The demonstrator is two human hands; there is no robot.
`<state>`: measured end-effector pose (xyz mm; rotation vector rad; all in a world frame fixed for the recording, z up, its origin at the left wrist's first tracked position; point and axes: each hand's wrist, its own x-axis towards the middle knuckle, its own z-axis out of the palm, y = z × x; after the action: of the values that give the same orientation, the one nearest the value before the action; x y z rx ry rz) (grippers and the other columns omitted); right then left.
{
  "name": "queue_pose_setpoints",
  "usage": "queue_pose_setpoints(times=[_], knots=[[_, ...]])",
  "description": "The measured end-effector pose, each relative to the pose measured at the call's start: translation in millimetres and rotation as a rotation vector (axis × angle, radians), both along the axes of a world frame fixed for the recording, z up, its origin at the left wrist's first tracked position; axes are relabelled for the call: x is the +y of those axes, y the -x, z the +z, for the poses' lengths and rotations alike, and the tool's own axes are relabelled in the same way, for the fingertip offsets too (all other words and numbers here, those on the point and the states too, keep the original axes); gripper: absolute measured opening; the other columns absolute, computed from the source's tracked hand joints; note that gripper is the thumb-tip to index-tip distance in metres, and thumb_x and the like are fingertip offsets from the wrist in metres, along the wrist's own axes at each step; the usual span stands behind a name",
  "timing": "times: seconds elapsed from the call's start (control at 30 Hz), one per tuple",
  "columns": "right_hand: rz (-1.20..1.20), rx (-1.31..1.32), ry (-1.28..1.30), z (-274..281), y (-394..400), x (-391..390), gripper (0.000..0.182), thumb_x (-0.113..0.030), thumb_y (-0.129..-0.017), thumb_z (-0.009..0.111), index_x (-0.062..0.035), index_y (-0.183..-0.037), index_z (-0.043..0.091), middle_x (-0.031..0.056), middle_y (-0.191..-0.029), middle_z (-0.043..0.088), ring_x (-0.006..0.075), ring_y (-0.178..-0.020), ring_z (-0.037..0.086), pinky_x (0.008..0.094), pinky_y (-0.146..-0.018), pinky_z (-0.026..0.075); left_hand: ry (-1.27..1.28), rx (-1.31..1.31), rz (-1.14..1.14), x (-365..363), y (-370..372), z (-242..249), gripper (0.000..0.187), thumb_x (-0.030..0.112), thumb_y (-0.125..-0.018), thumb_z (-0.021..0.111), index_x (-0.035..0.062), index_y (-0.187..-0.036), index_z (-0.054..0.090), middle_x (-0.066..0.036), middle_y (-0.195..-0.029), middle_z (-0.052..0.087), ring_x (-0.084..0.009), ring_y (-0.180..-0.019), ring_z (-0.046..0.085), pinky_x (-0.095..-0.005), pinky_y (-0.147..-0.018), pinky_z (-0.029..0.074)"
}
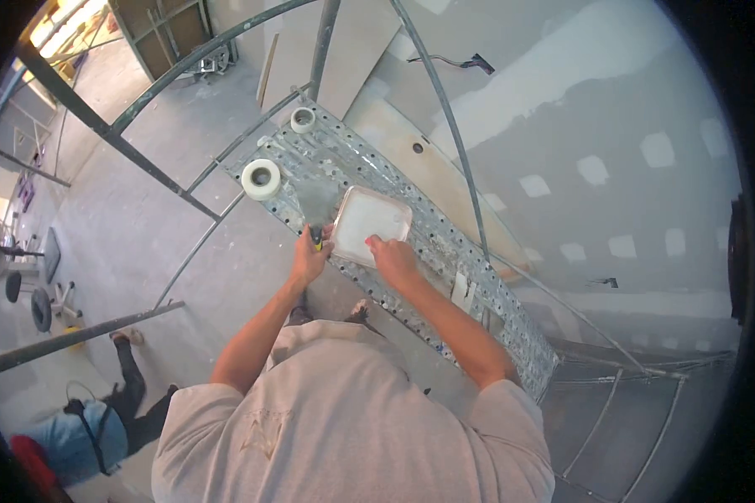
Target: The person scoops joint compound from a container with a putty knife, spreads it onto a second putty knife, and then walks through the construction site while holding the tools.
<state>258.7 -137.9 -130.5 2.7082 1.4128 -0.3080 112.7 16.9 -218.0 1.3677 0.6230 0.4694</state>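
My left hand [310, 256] is closed round the dark and yellow handle of a wide putty knife [317, 201], whose blade points away from me over the metal platform [512, 335]. Just right of it lies a square, pale tray [372, 220] with whitish material inside. Over the tray's lower right part is my right hand [393, 258], its fingers closed on a small red thing [372, 241]; what it belongs to is hidden. Two rolls of white tape, a larger one [261, 179] and a smaller one [303, 120], rest at the platform's far end.
Scaffold tubes [155, 172] surround the perforated platform. On the right rises a drywall wall [596, 126] with pale patches and wires sticking out. Boards [327, 50] lean beyond the platform. Another person [84, 436] is at the lower left, near stools and wheels [42, 306].
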Motion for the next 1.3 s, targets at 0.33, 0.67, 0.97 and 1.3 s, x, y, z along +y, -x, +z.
queue_pose_setpoints(times=[0.33,0.67,0.97,1.3], knots=[[0.565,-0.129,-0.039,9,-91,64,0.010,-0.021,-0.085,0.062,-0.0130,-0.085,0.068,0.0149,-0.074,0.067,0.0324,-0.073,0.069,0.0463,-0.062,0.054,0.407,-0.125,0.083,-11,-2,-12,0.041,-0.010,-0.086,0.059,0.0026,-0.122,0.044,-0.014,-0.117,0.064,-0.0214,-0.096,0.068,-0.0316,-0.072,0.060],[0.456,0.068,0.023,67,-84,39,0.010,-0.014,-0.081,0.063,-0.0068,-0.080,0.070,0.0185,-0.077,0.068,0.0339,-0.076,0.070,0.0458,-0.063,0.055,0.450,-0.147,0.161,-22,1,-5,0.035,-0.005,-0.090,0.059,0.0044,-0.119,0.043,-0.012,-0.116,0.063,-0.0199,-0.095,0.067,-0.0320,-0.071,0.061],[0.421,0.093,0.218,48,-101,49,0.016,-0.026,-0.084,0.068,-0.0103,-0.085,0.071,0.0160,-0.084,0.069,0.0358,-0.079,0.069,0.0463,-0.067,0.054,0.476,-0.201,0.178,-23,3,-5,0.030,0.000,-0.092,0.061,0.0028,-0.118,0.047,-0.011,-0.118,0.063,-0.0195,-0.098,0.066,-0.0328,-0.075,0.060],[0.233,-0.039,0.194,30,-108,27,0.025,-0.034,-0.078,0.076,-0.0099,-0.084,0.071,0.0138,-0.081,0.068,0.0355,-0.083,0.068,0.0480,-0.071,0.053,0.456,-0.187,0.154,-19,-3,-17,0.036,-0.006,-0.089,0.060,0.0045,-0.120,0.044,-0.011,-0.117,0.062,-0.0212,-0.104,0.065,-0.0326,-0.073,0.061]])
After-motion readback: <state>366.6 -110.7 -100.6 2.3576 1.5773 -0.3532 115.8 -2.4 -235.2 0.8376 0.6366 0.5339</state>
